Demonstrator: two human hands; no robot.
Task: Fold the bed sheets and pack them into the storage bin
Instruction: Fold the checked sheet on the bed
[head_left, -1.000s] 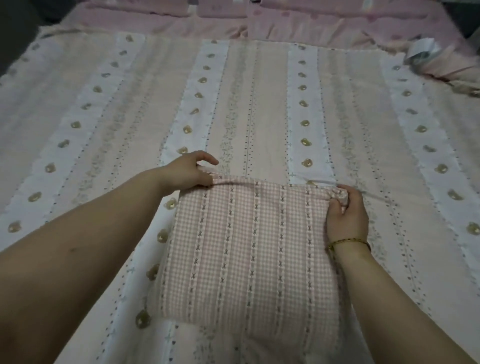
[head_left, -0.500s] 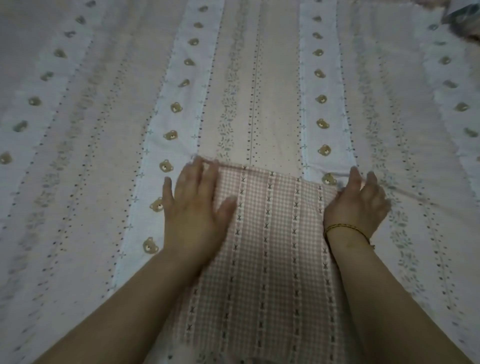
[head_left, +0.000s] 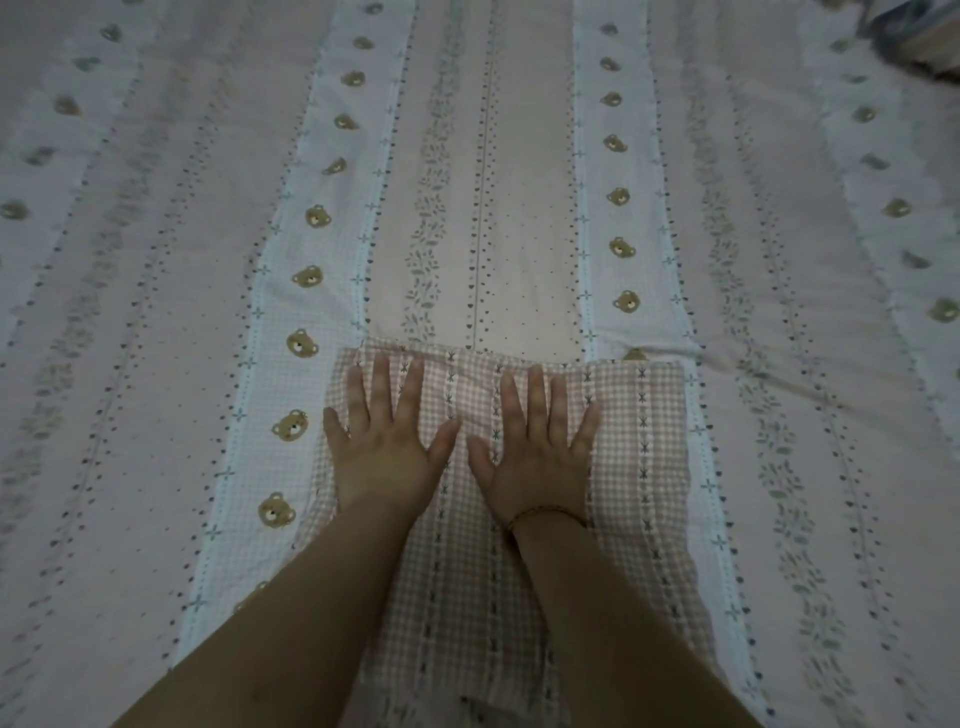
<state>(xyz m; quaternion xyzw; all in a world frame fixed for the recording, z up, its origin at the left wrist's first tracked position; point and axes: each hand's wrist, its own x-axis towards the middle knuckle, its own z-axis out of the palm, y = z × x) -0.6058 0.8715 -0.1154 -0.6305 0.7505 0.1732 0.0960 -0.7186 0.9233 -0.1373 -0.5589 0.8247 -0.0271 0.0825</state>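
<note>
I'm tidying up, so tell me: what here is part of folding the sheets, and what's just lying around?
Job: folded pink checked sheet, left hand, right hand, both flat on it.
Lying about: bear-print bedspread underneath, crumpled cloth top right.

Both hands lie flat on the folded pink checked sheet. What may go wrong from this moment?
1. The left hand and right hand press the left and middle of the folded pink checked sheet. Its right part is unheld and may spring open.
2. The striped bear-print bed cover underneath is wrinkled near the sheet's far right corner, and smoothing may bunch it.
</note>
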